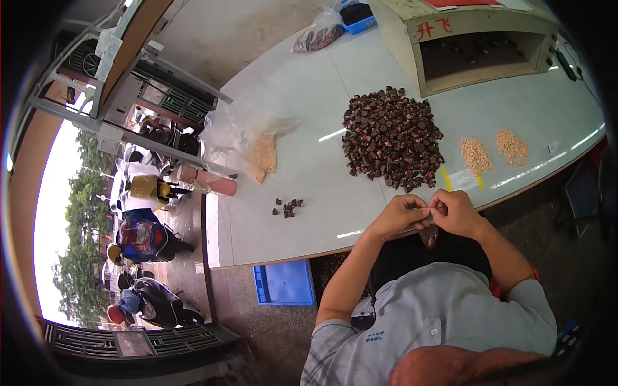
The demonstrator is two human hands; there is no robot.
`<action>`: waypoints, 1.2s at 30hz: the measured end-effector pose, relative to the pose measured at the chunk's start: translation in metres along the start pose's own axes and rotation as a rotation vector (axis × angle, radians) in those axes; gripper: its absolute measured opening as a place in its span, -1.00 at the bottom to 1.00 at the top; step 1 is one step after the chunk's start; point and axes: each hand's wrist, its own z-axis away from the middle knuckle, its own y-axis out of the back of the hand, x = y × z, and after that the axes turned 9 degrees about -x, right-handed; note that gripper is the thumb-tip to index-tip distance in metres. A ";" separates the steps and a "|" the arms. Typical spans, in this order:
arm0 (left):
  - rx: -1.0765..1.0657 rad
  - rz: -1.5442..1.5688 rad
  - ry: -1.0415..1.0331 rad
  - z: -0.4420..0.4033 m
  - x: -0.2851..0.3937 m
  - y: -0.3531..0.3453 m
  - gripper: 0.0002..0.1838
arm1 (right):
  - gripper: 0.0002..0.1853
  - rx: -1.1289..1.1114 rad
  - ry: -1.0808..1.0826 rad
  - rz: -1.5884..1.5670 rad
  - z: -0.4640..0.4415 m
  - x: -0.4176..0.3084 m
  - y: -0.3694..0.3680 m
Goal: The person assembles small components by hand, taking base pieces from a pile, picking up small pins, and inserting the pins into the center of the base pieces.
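My left hand and my right hand meet at the near edge of the table, fingertips pinched close together. Whatever lies between the fingers is too small and covered to make out. Just beyond them spreads a large heap of small dark parts with pinkish-red bits. Two little piles of tiny beige pieces, the nearer pile and the farther pile, lie to the right. Beside the nearer one are yellow strips on the tabletop.
A few dark parts sit apart at the left. Behind them is a clear plastic bag with beige pieces. A box with red writing stands at the back right, near a blue bin. On the floor lies a blue tray.
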 end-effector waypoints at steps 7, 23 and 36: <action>-0.001 -0.014 0.011 0.002 0.000 0.000 -0.80 | -0.90 -0.049 -0.051 -0.111 0.002 0.006 -0.002; 0.060 -0.020 -0.003 0.006 0.004 -0.006 -0.71 | -0.92 0.106 0.082 0.576 0.007 -0.003 0.096; 0.089 0.019 -0.035 0.007 -0.001 -0.004 -0.68 | -0.92 -0.038 0.075 0.875 -0.002 0.016 0.098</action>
